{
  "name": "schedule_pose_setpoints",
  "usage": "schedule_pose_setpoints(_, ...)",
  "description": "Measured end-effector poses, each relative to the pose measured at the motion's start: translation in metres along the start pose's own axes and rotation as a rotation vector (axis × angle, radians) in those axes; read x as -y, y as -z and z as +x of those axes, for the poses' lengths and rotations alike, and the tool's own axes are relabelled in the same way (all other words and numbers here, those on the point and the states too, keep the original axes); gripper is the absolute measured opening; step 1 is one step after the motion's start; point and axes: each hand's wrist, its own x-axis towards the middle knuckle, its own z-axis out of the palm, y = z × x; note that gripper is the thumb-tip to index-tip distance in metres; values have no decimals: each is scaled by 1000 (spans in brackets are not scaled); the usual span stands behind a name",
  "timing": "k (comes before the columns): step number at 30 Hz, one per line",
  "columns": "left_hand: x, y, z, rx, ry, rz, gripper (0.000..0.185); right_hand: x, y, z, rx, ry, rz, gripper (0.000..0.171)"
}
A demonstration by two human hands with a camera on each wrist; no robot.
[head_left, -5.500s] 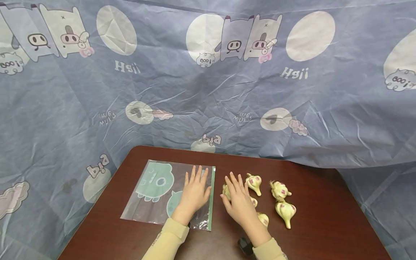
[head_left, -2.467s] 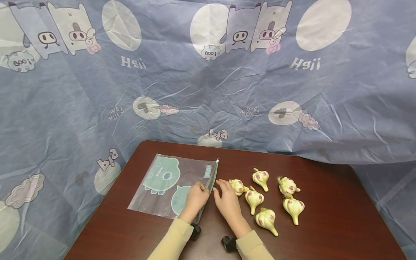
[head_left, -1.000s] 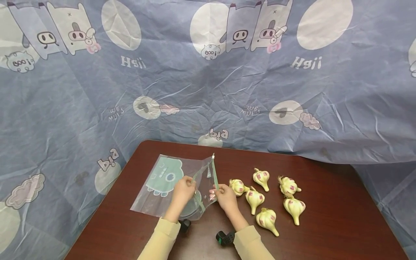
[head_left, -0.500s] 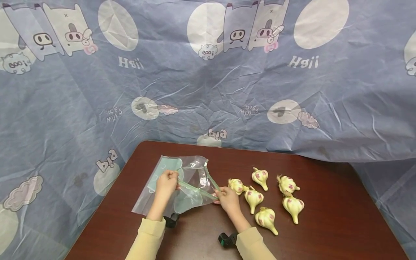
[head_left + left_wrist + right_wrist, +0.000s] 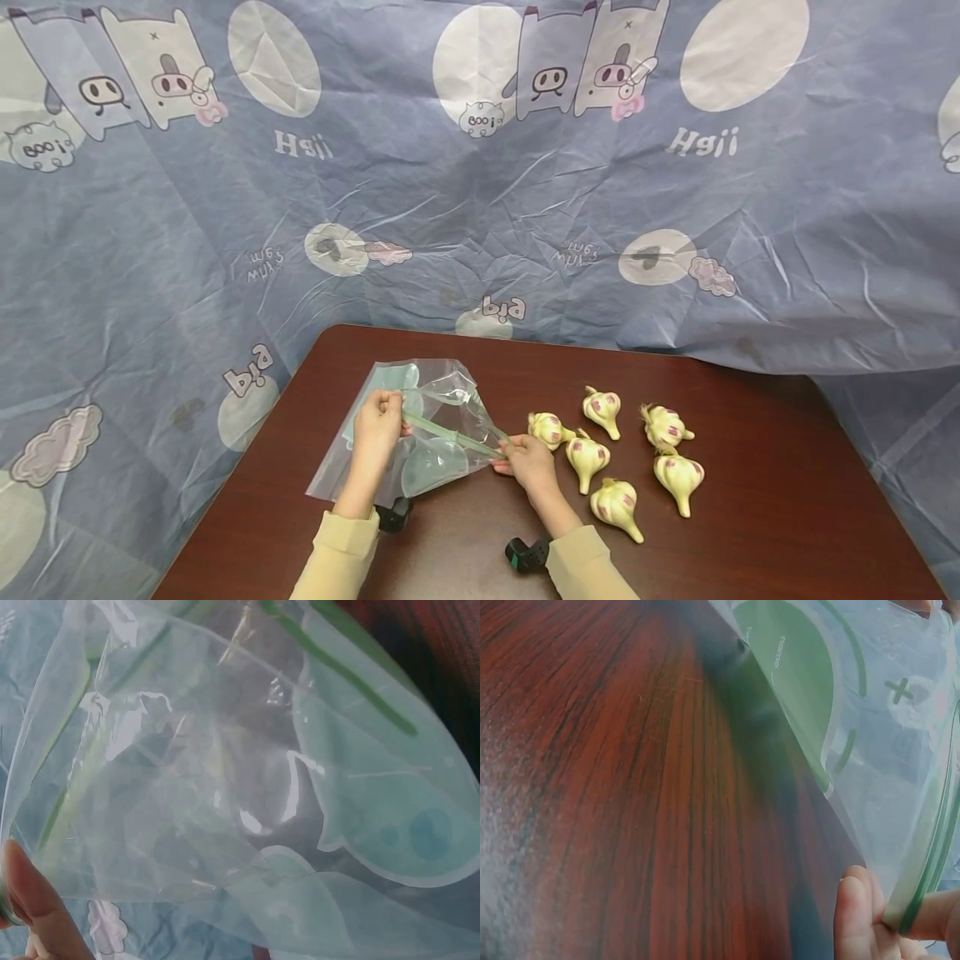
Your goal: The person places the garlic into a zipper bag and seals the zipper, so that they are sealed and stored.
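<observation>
A clear zip bag [image 5: 437, 467] with green cartoon prints lies partly lifted off the table, its green-edged mouth spread apart. My left hand [image 5: 377, 425] pinches one side of that mouth; in the left wrist view a thumb [image 5: 34, 889] shows at the bag's edge. The near corner of the mouth is held by my right hand [image 5: 528, 463]. In the right wrist view, its fingers [image 5: 859, 911] grip the green zip strip [image 5: 930, 859]. Just right of that hand lie several garlic bulbs, the closest being one garlic bulb [image 5: 546, 429]. Inside the bag I see only film and prints.
More garlic bulbs [image 5: 678, 482] are spread over the right half of the brown wooden table [image 5: 780, 500]. A blue patterned cloth [image 5: 480, 208] hangs behind the table and at both sides. Black wrist devices [image 5: 527, 555] sit below the hands.
Both hands went from lying flat to gripping the bag's mouth. The left hand pulled its side leftward, spreading the mouth wide. Over the last half second little moved. The garlic stayed put.
</observation>
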Motion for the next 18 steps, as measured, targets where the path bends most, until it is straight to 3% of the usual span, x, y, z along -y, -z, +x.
schedule_pose_setpoints(4,3,-6,-2,29,-9,-9,24,2,2,-2,-23,4,-29,25)
schedule_pose_setpoints(13,11,-30,-12,107,-97,42,20,10,3,-5,-30,64,-72,23)
schedule_pose_setpoints(18,13,-41,-17,128,-113,48,18,14,3,-7,-49,114,-157,26)
